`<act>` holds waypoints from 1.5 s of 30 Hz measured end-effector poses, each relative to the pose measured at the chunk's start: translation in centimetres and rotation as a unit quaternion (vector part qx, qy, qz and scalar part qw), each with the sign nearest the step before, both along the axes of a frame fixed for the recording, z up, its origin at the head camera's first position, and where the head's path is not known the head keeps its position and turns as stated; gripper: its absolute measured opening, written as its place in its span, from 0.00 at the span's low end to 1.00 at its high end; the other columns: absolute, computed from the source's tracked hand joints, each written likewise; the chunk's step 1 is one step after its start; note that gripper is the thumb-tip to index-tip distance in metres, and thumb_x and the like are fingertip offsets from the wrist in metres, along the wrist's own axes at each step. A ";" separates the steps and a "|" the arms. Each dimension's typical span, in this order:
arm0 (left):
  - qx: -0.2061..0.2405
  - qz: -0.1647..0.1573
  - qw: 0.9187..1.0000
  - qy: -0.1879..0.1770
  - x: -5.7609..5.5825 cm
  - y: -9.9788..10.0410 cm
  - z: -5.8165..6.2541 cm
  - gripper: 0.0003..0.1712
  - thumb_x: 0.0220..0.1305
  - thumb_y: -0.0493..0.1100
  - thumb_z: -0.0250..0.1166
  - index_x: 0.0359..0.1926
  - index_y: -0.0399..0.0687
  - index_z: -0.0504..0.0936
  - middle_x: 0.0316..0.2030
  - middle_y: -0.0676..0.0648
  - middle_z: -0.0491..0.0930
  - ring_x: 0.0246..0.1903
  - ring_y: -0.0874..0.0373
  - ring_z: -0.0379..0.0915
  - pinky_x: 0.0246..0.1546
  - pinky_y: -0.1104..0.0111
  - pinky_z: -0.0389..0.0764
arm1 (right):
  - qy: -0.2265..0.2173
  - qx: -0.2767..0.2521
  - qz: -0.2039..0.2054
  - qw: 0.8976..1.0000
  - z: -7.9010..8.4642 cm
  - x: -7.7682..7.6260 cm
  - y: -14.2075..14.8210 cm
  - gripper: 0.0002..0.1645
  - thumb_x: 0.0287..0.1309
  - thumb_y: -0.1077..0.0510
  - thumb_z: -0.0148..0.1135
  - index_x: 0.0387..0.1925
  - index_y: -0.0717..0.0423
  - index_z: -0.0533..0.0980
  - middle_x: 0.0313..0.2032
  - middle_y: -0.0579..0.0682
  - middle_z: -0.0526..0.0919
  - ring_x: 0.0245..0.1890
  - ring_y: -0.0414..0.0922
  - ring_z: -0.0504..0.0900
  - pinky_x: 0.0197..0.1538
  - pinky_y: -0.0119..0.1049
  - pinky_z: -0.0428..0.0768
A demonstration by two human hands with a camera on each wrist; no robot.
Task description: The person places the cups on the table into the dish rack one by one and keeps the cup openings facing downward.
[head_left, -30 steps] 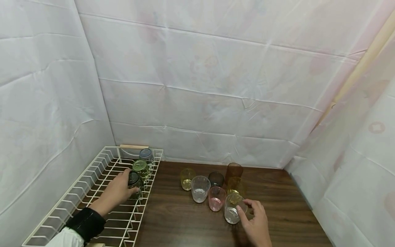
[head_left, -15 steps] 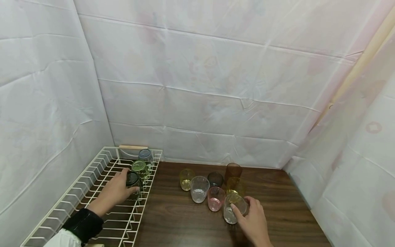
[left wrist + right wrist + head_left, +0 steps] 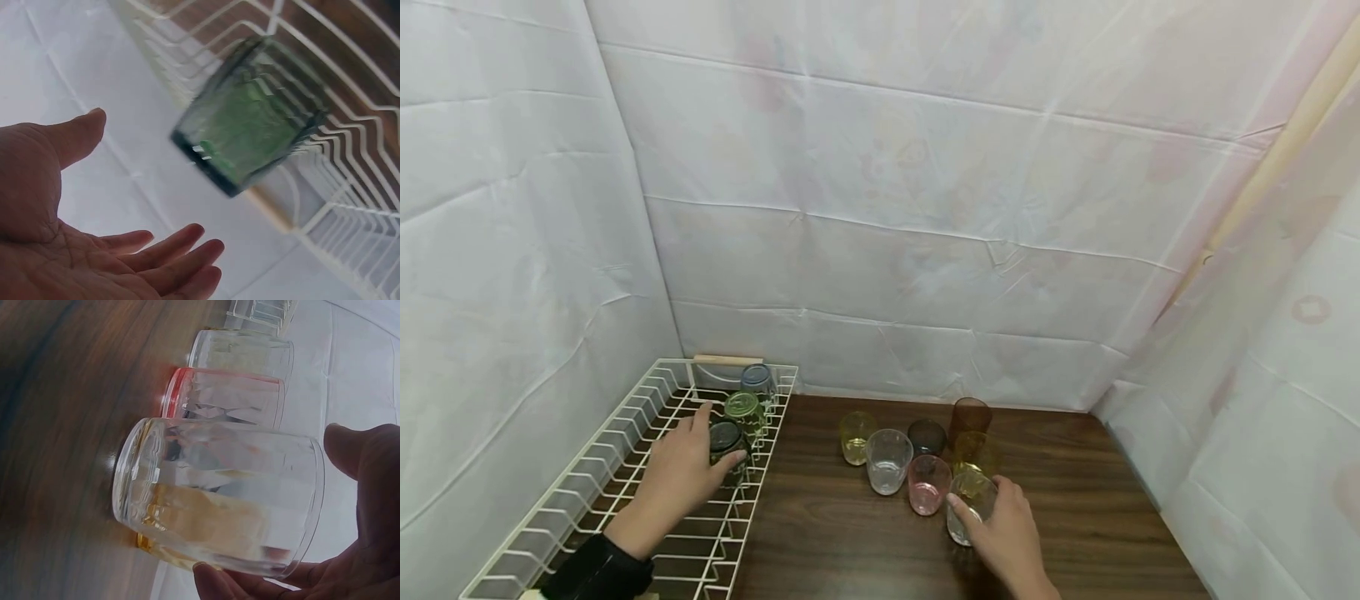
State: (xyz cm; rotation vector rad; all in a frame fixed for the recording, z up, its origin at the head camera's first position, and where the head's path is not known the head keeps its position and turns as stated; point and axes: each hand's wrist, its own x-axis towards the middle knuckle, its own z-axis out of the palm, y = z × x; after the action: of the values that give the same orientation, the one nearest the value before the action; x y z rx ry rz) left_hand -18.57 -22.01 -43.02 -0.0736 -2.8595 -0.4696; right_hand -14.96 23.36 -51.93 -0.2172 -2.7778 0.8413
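Observation:
My left hand [image 3: 679, 467] has its fingers spread beside an upside-down dark grey-green glass [image 3: 727, 437] in the white wire rack [image 3: 752, 487]. The left wrist view shows a gap between the palm and this glass [image 3: 250, 119]. Beyond it stand an upturned green glass [image 3: 744, 410] and a blue-grey glass [image 3: 757, 379]. My right hand [image 3: 1007, 533] is around a clear glass [image 3: 962, 525] standing upright on the table. In the right wrist view, the thumb is just off the rim of the clear glass [image 3: 219, 487], with the fingertips [image 3: 212, 581] along its other side.
Close to the clear glass stand a pink glass [image 3: 928, 487], an amber glass [image 3: 976, 450] and a tall brown glass [image 3: 970, 417]. A dark glass [image 3: 927, 437], another clear tumbler [image 3: 888, 462] and a yellow glass [image 3: 857, 437] are farther left. White sheeting [image 3: 880, 250] surrounds the wooden table [image 3: 835, 542].
My left fingers have spread and drawn away from the dark glass, which stays in the rack. My right hand has moved left, farther around the clear glass.

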 end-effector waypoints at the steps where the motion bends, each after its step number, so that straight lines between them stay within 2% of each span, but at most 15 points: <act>1: -0.001 -0.001 1.000 0.003 0.3 0.2 0.3 0.59 0.64 0.58 0.76 0.77 0.23 0.58 0.62 0.15 0.73 0.57 0.18 0.74 0.56 0.27 0.72 | 0.000 0.003 0.000 1.000 0.0 -0.1 -0.1 0.63 0.59 0.22 0.68 0.66 0.76 0.70 0.60 0.73 0.79 0.61 0.69 0.80 0.60 0.67 0.81; 7: -0.016 -0.019 0.999 0.029 1.8 1.8 1.7 0.59 0.63 0.58 0.77 0.78 0.26 0.59 0.63 0.18 0.75 0.59 0.19 0.74 0.57 0.27 0.71 | -0.016 0.030 -0.006 0.999 0.5 -0.4 -0.6 0.65 0.57 0.20 0.68 0.67 0.74 0.70 0.62 0.74 0.77 0.60 0.70 0.80 0.57 0.67 0.82; 12: -0.003 -0.034 0.998 0.044 3.8 3.9 2.3 0.59 0.62 0.59 0.78 0.79 0.29 0.59 0.62 0.22 0.78 0.61 0.22 0.75 0.59 0.29 0.70 | -0.017 0.050 -0.012 0.999 0.7 -0.6 -0.5 0.63 0.53 0.20 0.71 0.68 0.68 0.72 0.61 0.70 0.78 0.60 0.68 0.81 0.53 0.66 0.84; 19: -0.009 -0.070 0.994 0.079 6.1 7.0 2.4 0.57 0.60 0.61 0.78 0.78 0.34 0.65 0.62 0.31 0.81 0.63 0.34 0.78 0.61 0.33 0.75 | -0.020 0.077 0.013 0.997 1.6 -0.8 -0.6 0.54 0.54 0.31 0.79 0.65 0.70 0.76 0.56 0.69 0.81 0.52 0.67 0.85 0.50 0.63 0.86; 21: 0.002 -0.082 0.994 0.077 6.7 7.8 2.4 0.57 0.59 0.61 0.79 0.78 0.35 0.65 0.63 0.33 0.82 0.63 0.35 0.79 0.62 0.34 0.75 | -0.029 0.078 0.020 0.996 1.9 -0.8 -0.7 0.52 0.53 0.34 0.80 0.64 0.70 0.76 0.54 0.68 0.81 0.50 0.65 0.85 0.49 0.62 0.86; 25: 0.027 -0.102 0.993 0.052 7.7 9.0 2.5 0.56 0.59 0.62 0.78 0.79 0.40 0.66 0.64 0.36 0.82 0.64 0.37 0.79 0.64 0.34 0.74 | -0.046 0.082 0.034 0.995 2.4 -0.8 -1.0 0.49 0.50 0.38 0.80 0.63 0.69 0.78 0.55 0.69 0.81 0.49 0.65 0.85 0.50 0.62 0.86; 28: 0.026 -0.106 0.993 0.041 8.0 9.7 2.6 0.55 0.60 0.63 0.78 0.79 0.43 0.66 0.65 0.38 0.82 0.65 0.38 0.78 0.65 0.34 0.73 | -0.045 0.082 0.042 0.995 2.6 -0.8 -1.2 0.46 0.49 0.41 0.79 0.62 0.68 0.79 0.56 0.70 0.81 0.50 0.66 0.85 0.51 0.63 0.86; 33: 0.005 -0.098 0.995 0.036 7.8 10.1 2.6 0.56 0.61 0.62 0.77 0.80 0.43 0.65 0.65 0.38 0.80 0.66 0.37 0.76 0.68 0.33 0.71 | -0.036 0.068 0.047 0.996 2.8 -0.7 -1.1 0.45 0.47 0.44 0.79 0.62 0.67 0.80 0.55 0.68 0.82 0.48 0.64 0.86 0.50 0.62 0.87; 41: -0.007 -0.097 0.995 0.029 7.3 10.2 2.3 0.55 0.60 0.62 0.78 0.80 0.43 0.66 0.64 0.39 0.81 0.65 0.38 0.77 0.67 0.35 0.72 | -0.061 0.008 0.036 0.997 2.8 -0.6 -0.2 0.42 0.51 0.43 0.77 0.64 0.61 0.79 0.53 0.59 0.82 0.41 0.52 0.84 0.43 0.53 0.86; 45: -0.005 -0.099 0.995 0.026 7.1 10.2 2.2 0.55 0.60 0.62 0.78 0.80 0.43 0.66 0.63 0.39 0.81 0.64 0.40 0.77 0.67 0.36 0.72 | -0.056 -0.032 0.031 0.997 2.8 -0.6 0.3 0.37 0.54 0.44 0.76 0.62 0.58 0.81 0.52 0.57 0.85 0.44 0.50 0.84 0.45 0.51 0.85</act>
State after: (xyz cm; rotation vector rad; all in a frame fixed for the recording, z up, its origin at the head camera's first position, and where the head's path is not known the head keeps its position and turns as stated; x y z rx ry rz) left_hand -11.48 -11.84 -40.83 -0.3694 -2.8172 -0.4826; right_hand -15.58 23.65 -49.13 -0.1957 -2.8784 0.9616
